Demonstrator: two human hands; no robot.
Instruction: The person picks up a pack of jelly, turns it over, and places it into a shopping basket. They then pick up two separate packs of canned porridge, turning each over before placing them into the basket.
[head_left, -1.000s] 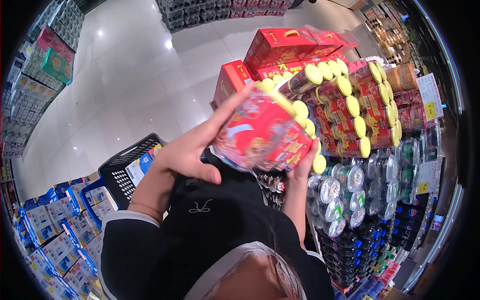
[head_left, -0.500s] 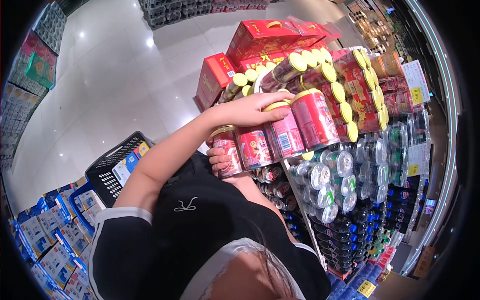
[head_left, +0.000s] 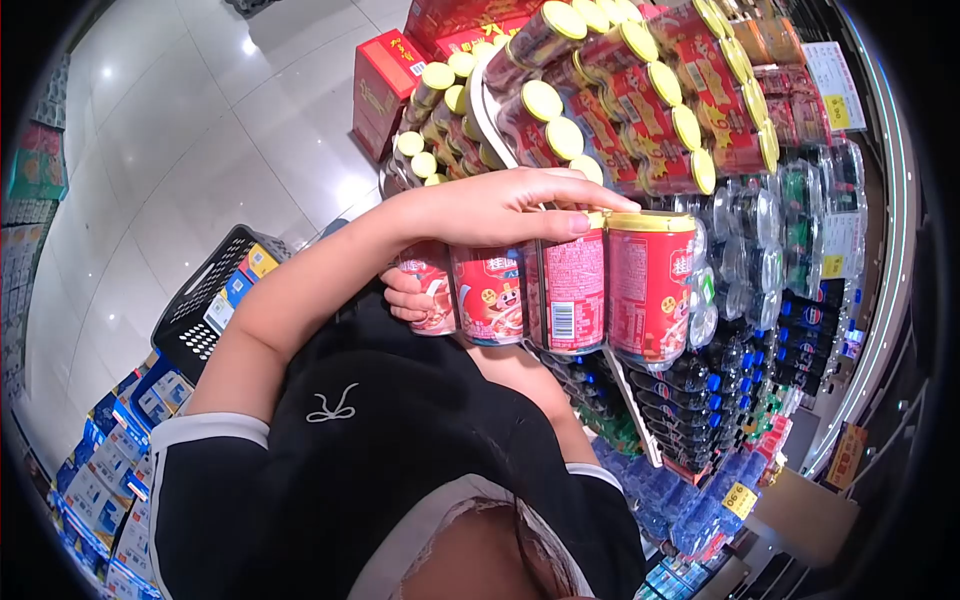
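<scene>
Pack (head_left: 570, 270) of red cans is located to the right of the black basket (head_left: 195, 300), well apart from it. Its printed sides face us, and we cannot tell its true tilt. We count four cans in the visible row.

With the left hand (head_left: 490, 207), we lay the fingers over the yellow lids (head_left: 655, 221), thumb against the upper front of the third can from the basket, holding from above. With the right hand (head_left: 408, 297), we curl the fingers around the front of the end can nearest the basket; the palm is hidden.

We judge the unit fairly heavy, assuming filled cans: each can stiff, the joints between cans liable to flex. We expect the glossy surface to be slippery, and the can walls to dent rather than break. We recommend supporting it from beneath or at both ends, nearest to and farthest from the basket, with the upper hand for steadying only. We advise against lifting by the lids, which may work loose.
</scene>
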